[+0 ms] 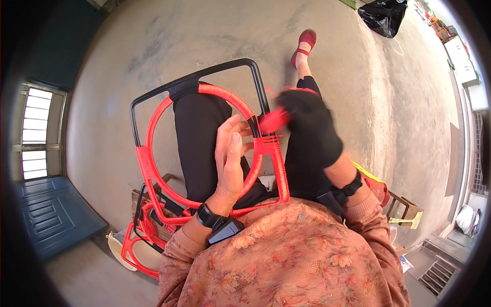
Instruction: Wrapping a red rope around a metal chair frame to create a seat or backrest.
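Across my lap lies a black metal frame (215, 65) with a round ring inside it. Red cord (153, 120) covers most of the ring and the frame's nearer sides; the far bar and a stretch at the ring's right are bare black. My left hand (230, 153), bare, reaches up inside the ring with fingers apart, their tips by its right side. To the right of the frame, my right hand (309, 123) wears a black glove and is smeared by motion. A blurred red cord bundle (274, 120) sticks out of its grip, close to the ring's uncovered part.
Another red-wrapped frame (138, 250) sits low on the left, beside a pale round container (118, 249). A black plastic bag (383, 18) lies on the concrete floor (327, 30) at the far right. A blue door (56, 215) stands at the left, and a floor grate (438, 276) at lower right.
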